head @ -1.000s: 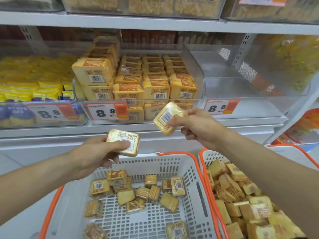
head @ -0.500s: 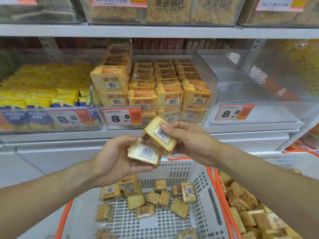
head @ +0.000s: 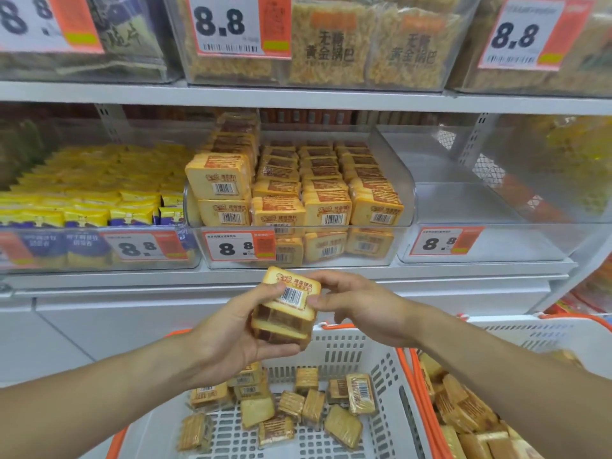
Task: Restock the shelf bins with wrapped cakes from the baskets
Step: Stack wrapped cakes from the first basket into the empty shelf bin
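Two wrapped cakes (head: 285, 309) are stacked together in front of the shelf, below the middle clear bin (head: 298, 246). My left hand (head: 231, 329) grips the stack from the left and underneath. My right hand (head: 351, 303) pinches the top cake at its right edge, barcode facing up. The middle bin holds rows of the same yellow cakes (head: 298, 193). Below, a white basket with an orange rim (head: 381, 376) holds several loose cakes (head: 291, 412), and a second basket (head: 536, 336) at the right is full of cakes (head: 463, 419).
The clear bin on the right (head: 480, 207) holds nothing. The left bin (head: 82, 207) is filled with yellow and purple packets. Price tags reading 8.8 (head: 238, 248) hang on the bin fronts. An upper shelf (head: 298, 97) carries bins of other snacks.
My hands came together: the cake from my right hand now lies on top of the one in my left, forming one stack. The view has moved closer to the shelf.
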Available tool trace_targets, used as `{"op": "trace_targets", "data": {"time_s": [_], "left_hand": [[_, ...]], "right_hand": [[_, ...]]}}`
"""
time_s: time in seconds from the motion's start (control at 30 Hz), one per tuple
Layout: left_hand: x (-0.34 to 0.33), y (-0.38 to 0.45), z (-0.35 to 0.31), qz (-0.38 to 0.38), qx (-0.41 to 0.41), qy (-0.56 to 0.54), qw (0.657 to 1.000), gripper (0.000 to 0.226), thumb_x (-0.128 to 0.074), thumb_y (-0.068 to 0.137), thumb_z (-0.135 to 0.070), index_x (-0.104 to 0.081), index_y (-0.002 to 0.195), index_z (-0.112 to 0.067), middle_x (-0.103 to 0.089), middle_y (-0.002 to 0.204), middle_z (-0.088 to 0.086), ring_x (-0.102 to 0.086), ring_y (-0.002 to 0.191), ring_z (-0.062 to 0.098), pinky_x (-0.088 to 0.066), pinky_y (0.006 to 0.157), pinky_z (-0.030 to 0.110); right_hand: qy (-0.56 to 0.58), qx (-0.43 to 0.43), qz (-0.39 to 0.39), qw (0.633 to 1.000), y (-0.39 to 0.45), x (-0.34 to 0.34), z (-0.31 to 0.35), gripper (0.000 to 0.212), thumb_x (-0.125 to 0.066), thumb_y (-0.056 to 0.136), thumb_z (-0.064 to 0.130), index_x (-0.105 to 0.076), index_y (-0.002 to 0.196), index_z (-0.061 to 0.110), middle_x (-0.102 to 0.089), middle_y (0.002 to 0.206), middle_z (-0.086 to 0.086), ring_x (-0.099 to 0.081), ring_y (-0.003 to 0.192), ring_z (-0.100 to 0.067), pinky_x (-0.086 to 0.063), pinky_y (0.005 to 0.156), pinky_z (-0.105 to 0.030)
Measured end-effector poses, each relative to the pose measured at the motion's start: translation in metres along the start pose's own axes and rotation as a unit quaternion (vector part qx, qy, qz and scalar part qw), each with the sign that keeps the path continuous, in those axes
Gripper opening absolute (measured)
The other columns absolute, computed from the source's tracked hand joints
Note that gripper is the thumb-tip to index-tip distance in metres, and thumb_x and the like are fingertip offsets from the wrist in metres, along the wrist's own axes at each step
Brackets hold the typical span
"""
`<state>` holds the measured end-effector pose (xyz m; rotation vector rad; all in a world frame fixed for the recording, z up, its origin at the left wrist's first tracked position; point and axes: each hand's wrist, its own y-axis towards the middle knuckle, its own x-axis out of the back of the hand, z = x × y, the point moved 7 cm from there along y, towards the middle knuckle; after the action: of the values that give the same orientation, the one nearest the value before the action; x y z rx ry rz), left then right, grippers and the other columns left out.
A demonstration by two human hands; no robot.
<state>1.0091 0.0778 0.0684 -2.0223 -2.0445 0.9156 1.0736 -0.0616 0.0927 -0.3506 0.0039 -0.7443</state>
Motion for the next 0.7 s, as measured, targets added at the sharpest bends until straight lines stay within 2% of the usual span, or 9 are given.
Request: {"op": "trace_targets", "data": {"time_s": [0.1,0.2,0.27,0.37,0.47,0.53,0.57,0.63,0.7], "left_hand": [[-0.002,-0.002,-0.003,0.010,-0.017,0.013,1.000,0.044,-0.062,0.087,-0.036,-0.066,0.121,-0.008,-0.072,0.114,0.023,-0.071,0.103,0.038,-0.060,0.081,0.041],[-0.003,-0.004,-0.009,0.010,-0.052,0.030,0.998,0.045,-0.060,0.087,-0.038,-0.069,0.118,-0.006,-0.072,0.110,0.025,-0.071,0.092,0.034,-0.057,0.071,0.039],[-0.001,-0.005,-0.016,-0.008,-0.084,0.055,0.995,0.046,-0.067,0.086,-0.047,-0.075,0.110,-0.008,-0.073,0.106,0.025,-0.069,0.083,0.030,-0.051,0.065,0.036],[0.001,-0.010,-0.028,-0.049,-0.125,0.124,0.983,0.067,-0.071,0.072,-0.071,-0.076,0.103,-0.012,-0.075,0.095,0.013,-0.062,0.070,0.013,-0.041,0.060,0.030],[0.001,-0.016,-0.046,-0.093,-0.203,0.171,0.960,0.055,-0.052,0.086,-0.072,-0.064,0.112,-0.025,-0.070,0.098,-0.006,-0.060,0.074,-0.004,-0.041,0.070,0.022],[0.004,-0.025,-0.065,-0.132,-0.308,0.239,0.911,0.042,-0.044,0.092,-0.070,-0.052,0.117,-0.037,-0.056,0.113,-0.023,-0.052,0.104,-0.014,-0.037,0.083,0.013],[0.007,-0.029,-0.074,-0.165,-0.354,0.318,0.864,0.042,-0.041,0.090,-0.067,-0.048,0.120,-0.039,-0.047,0.119,-0.028,-0.043,0.117,-0.012,-0.034,0.092,0.015],[0.015,-0.029,-0.083,-0.219,-0.416,0.490,0.734,0.055,-0.038,0.084,-0.060,-0.040,0.133,-0.033,-0.035,0.131,-0.022,-0.031,0.129,-0.001,-0.025,0.103,0.023],[0.028,-0.018,-0.080,-0.251,-0.416,0.595,0.640,0.069,-0.044,0.081,-0.052,-0.037,0.142,-0.021,-0.032,0.144,-0.005,-0.027,0.140,0.015,-0.023,0.111,0.035]], "right_hand": [[0.046,-0.029,0.032,0.998,-0.002,-0.007,-0.003,0.047,-0.071,0.085,0.035,-0.062,0.131,0.027,-0.069,0.115,0.005,-0.062,0.104,-0.016,-0.045,0.092,-0.042],[0.128,-0.060,0.077,0.987,-0.003,-0.014,-0.007,0.043,-0.069,0.093,0.036,-0.062,0.133,0.021,-0.067,0.121,-0.010,-0.065,0.106,-0.029,-0.054,0.094,-0.048],[0.150,-0.074,0.064,0.984,-0.002,-0.015,-0.006,0.044,-0.070,0.093,0.035,-0.064,0.131,0.015,-0.067,0.117,-0.016,-0.066,0.101,-0.031,-0.057,0.089,-0.043],[0.182,-0.058,0.021,0.981,-0.001,-0.016,0.005,0.036,-0.074,0.089,0.031,-0.070,0.116,0.008,-0.068,0.104,-0.018,-0.066,0.089,-0.029,-0.056,0.074,-0.032],[0.190,0.002,-0.037,0.981,-0.005,-0.007,0.028,0.022,-0.080,0.081,0.027,-0.076,0.097,0.012,-0.068,0.095,-0.015,-0.061,0.075,-0.022,-0.049,0.062,-0.028],[0.175,0.059,-0.091,0.978,-0.006,0.008,0.048,0.027,-0.081,0.079,0.024,-0.076,0.101,0.009,-0.073,0.100,-0.012,-0.062,0.077,-0.022,-0.047,0.060,-0.029],[0.157,0.090,-0.126,0.975,-0.007,0.017,0.059,0.030,-0.081,0.080,0.022,-0.075,0.105,0.007,-0.075,0.104,-0.011,-0.065,0.081,-0.023,-0.049,0.061,-0.030],[0.098,0.142,-0.212,0.962,-0.010,0.035,0.080,0.033,-0.080,0.082,0.017,-0.073,0.114,0.010,-0.077,0.107,-0.007,-0.072,0.091,-0.027,-0.055,0.065,-0.032],[0.026,0.165,-0.292,0.942,-0.007,0.046,0.097,0.041,-0.079,0.084,0.017,-0.069,0.123,0.016,-0.077,0.104,-0.003,-0.075,0.090,-0.020,-0.058,0.066,-0.030]]}}
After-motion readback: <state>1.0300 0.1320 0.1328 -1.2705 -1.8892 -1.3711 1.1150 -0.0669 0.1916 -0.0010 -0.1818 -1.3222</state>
